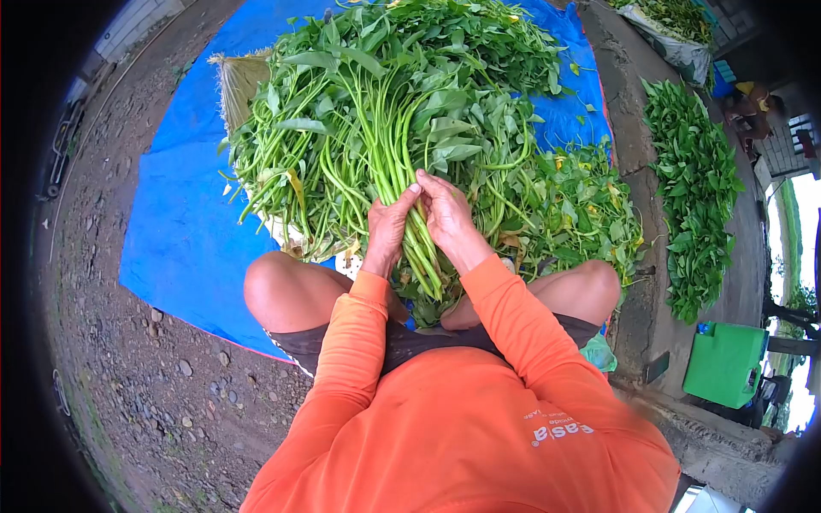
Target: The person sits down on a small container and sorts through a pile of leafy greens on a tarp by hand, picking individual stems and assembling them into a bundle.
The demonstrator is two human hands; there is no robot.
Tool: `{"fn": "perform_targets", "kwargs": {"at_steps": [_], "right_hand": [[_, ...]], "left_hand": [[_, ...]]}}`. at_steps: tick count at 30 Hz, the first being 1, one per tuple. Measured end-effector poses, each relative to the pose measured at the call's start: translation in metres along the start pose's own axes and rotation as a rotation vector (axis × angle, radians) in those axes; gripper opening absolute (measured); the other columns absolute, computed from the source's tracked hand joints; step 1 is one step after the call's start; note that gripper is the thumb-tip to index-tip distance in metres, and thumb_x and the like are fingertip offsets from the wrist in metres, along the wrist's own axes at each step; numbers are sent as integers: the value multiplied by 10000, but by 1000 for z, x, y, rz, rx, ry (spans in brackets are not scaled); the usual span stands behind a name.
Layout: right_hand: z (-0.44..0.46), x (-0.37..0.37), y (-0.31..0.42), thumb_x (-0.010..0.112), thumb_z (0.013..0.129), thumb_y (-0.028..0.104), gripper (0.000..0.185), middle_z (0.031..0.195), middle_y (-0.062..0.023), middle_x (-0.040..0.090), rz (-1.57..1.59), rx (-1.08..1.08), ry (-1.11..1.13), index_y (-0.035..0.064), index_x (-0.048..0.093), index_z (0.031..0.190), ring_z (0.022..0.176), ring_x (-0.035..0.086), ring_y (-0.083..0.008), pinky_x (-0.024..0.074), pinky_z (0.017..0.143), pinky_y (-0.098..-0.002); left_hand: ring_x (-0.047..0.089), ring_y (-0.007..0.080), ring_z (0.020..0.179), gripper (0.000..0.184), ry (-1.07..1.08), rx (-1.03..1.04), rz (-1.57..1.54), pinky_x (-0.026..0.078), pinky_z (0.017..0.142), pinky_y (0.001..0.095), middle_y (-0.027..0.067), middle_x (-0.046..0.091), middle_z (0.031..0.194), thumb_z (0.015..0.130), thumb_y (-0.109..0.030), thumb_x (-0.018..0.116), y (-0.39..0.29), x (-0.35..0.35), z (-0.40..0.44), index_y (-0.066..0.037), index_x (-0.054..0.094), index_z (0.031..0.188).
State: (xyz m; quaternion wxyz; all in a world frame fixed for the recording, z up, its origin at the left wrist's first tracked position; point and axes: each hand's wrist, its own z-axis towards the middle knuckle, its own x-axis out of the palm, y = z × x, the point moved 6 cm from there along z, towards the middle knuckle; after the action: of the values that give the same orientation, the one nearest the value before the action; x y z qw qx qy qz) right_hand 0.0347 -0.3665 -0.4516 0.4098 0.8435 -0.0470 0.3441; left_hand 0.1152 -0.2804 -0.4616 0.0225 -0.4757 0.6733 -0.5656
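A bunch of long-stemmed leafy greens, which looks like water spinach [386, 137], is held upright between my knees, its cut stem ends pointing down toward my lap. My left hand [389, 229] grips the stems from the left side, thumb across the front. From the right, my right hand [446, 215] closes on the same stems, its fingertips meeting my left thumb. Behind and around the bunch lies a large heap of the same greens [487, 51]. Some of the fingers are hidden behind the stems.
A blue tarp [184, 231] lies under the heap, with stony ground [205, 402] at left. Yellowing leaves [581, 201] are piled by my right knee. Farther right are a row of leafy bundles [691, 188], a green container [727, 365] and another person [753, 111].
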Motion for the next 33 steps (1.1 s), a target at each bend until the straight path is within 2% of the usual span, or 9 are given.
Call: {"fn": "perform_targets", "kwargs": {"at_steps": [6, 9, 14, 17, 21, 22, 25, 31, 33], "right_hand": [[-30, -15, 8, 764, 1026, 149, 177, 933, -58, 746, -536, -185, -35, -20, 780, 978, 822, 640, -77, 538, 771, -262], [-37, -13, 9, 753, 1029, 126, 173, 978, -63, 757, -693, -393, 35, -38, 788, 1072, 853, 660, -90, 543, 787, -264], [-74, -2, 26, 781, 934, 89, 105, 985, -138, 752, -928, -911, -75, 22, 802, 1012, 966, 702, -326, 551, 868, -424], [-98, 6, 39, 781, 967, 83, 123, 1020, -120, 755, -1061, -1038, 27, 6, 802, 1061, 992, 703, -269, 548, 914, -373], [-105, -8, 60, 745, 1023, 124, 140, 1048, -94, 745, -913, -892, 65, 2, 766, 1089, 967, 694, -217, 547, 873, -320], [-89, -32, 70, 723, 1060, 201, 191, 1049, -78, 743, -570, -743, 14, 15, 744, 1099, 926, 694, -175, 561, 834, -292], [-58, -127, 148, 753, 1015, 499, 457, 858, -18, 632, -227, -420, -589, 60, 652, 934, 728, 593, -105, 553, 656, -292], [62, -204, 150, 725, 954, 87, 110, 777, -49, 649, -318, -185, -572, 35, 699, 1048, 591, 603, -138, 501, 485, -271], [89, -205, 136, 749, 934, 112, 106, 777, -89, 677, -462, -127, -594, 35, 718, 1000, 641, 650, -144, 487, 474, -289]], "left_hand": [[707, 134, 846, 326, -61, -87, -58, 576, 754, 298, 60, 756, 1022, 969, -247, 834, 8, -9, 5, -7, 712, 1152], [709, 148, 851, 335, -8, -78, -77, 582, 763, 316, 70, 752, 1015, 971, -244, 836, 7, -2, 2, -1, 707, 1163], [668, 132, 810, 298, -70, -112, 2, 553, 718, 302, 49, 730, 976, 968, -244, 838, 4, 2, 0, -6, 721, 1103], [647, 132, 786, 336, -150, -112, -1, 545, 707, 309, 44, 703, 929, 946, -280, 858, 4, 0, 1, -6, 714, 1074], [626, 164, 633, 339, -148, -157, -40, 533, 578, 335, 35, 659, 806, 951, -297, 850, 0, -18, 19, -28, 672, 1054], [668, 189, 665, 320, -115, -161, -8, 607, 627, 370, 40, 676, 840, 987, -358, 808, -10, -12, 13, -82, 676, 1083], [702, 201, 722, 366, -81, -85, 33, 632, 674, 376, 58, 709, 912, 990, -362, 806, -32, -13, 7, -68, 676, 1165], [645, 154, 669, 349, -91, -58, 101, 578, 609, 339, 14, 636, 827, 965, -400, 831, -33, -6, 9, -102, 667, 1042], [647, 156, 663, 348, -105, -120, 144, 578, 607, 340, 16, 638, 821, 966, -397, 829, -29, -2, 2, -100, 665, 1045]]}}
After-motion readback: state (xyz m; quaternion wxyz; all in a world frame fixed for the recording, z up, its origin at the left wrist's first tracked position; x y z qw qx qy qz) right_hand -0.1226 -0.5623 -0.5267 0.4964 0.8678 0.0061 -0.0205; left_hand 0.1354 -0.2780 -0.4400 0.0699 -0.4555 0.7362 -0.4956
